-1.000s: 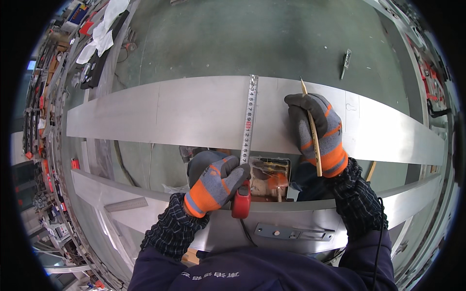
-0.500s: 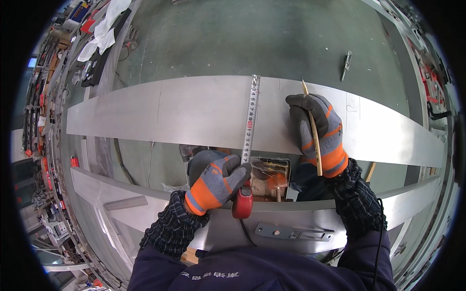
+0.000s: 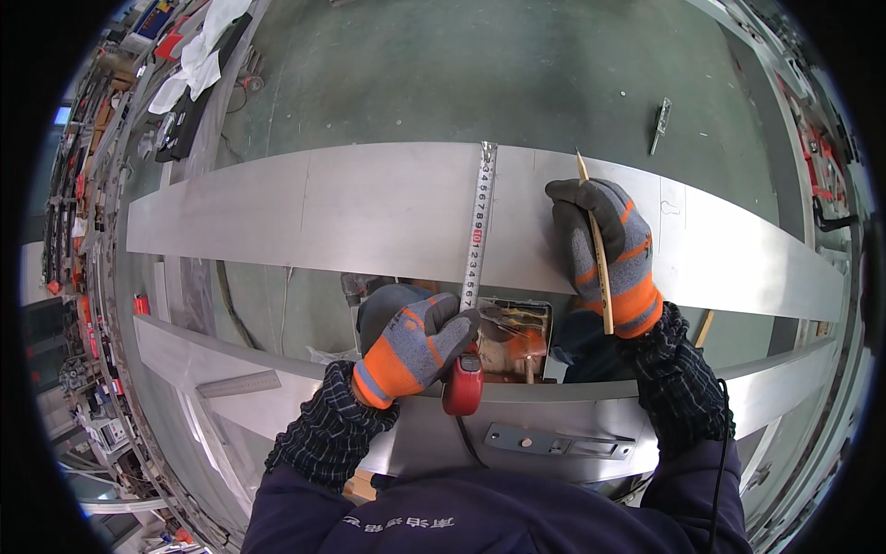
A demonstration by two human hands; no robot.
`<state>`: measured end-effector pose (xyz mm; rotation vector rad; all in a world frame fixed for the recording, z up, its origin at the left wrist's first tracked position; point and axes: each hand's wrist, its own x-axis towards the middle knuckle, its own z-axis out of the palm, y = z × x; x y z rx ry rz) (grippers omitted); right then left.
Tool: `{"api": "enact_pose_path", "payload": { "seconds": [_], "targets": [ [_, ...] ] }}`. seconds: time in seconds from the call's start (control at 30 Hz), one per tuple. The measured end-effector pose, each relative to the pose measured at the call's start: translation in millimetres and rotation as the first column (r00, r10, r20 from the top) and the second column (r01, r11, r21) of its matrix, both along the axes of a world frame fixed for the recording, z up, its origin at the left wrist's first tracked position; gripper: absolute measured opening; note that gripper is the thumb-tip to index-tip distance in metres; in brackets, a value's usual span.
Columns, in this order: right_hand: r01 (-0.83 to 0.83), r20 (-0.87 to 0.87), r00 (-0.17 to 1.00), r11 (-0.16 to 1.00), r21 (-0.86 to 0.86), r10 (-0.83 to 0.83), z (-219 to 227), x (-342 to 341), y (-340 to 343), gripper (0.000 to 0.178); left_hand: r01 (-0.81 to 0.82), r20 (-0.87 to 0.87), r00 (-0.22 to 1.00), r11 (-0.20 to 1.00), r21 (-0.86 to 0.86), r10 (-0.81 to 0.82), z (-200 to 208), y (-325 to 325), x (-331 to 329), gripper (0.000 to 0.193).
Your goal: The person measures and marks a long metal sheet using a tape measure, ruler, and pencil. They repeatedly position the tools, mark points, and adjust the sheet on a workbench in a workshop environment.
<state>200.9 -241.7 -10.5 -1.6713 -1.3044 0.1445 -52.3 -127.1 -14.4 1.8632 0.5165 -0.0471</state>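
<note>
A long silvery metal panel [image 3: 388, 208] spans the view from left to right. Across its width lies the extended blade of a tape measure [image 3: 461, 385], its end at the panel's far edge. My left hand [image 3: 406, 342], in a grey and orange glove, is closed on the blade just beyond the red case. My right hand [image 3: 609, 249], gloved alike, rests over the panel to the right of the blade. Between its fingers it grips a wooden pencil [image 3: 601, 268], sharpened tip pointing away past the far edge. Thin marked lines cross the panel at several places.
A second metal panel [image 3: 323, 411] lies nearer me, bearing a steel ruler [image 3: 239, 384] and a slotted metal plate [image 3: 558, 443]. Between the panels, lower down, sits an open case with orange contents [image 3: 526, 351]. A small metal tool [image 3: 660, 126] lies on the green floor beyond.
Almost nothing differs. Both hands, the tape measure and the pencil keep their places, and the whole picture has shifted very slightly.
</note>
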Motion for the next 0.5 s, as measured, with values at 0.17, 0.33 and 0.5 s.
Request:
{"api": "enact_pose_path", "payload": {
  "seconds": [0.17, 0.33, 0.5],
  "targets": [
    [0.001, -0.041, 0.999, 1.000, -0.026, -0.002, 1.8, -0.7, -0.1, 0.025, 0.132, -0.028, 0.991, 0.987, 0.089, -0.130, -0.3, 4.5, -3.9, 0.031],
    [0.007, -0.037, 0.999, 1.000, -0.023, -0.008, 1.1, -0.9, 0.1, 0.025, -0.035, -0.020, 0.999, 0.999, -0.031, 0.034, 4.8, -0.9, 2.0, 0.026],
    [0.009, -0.012, 1.000, 1.000, -0.017, -0.009, 1.1, -0.8, 1.0, 0.024, -0.037, 0.015, 0.999, 0.999, 0.001, 0.037, 3.1, -2.4, 0.3, 0.024]
  ]
}}
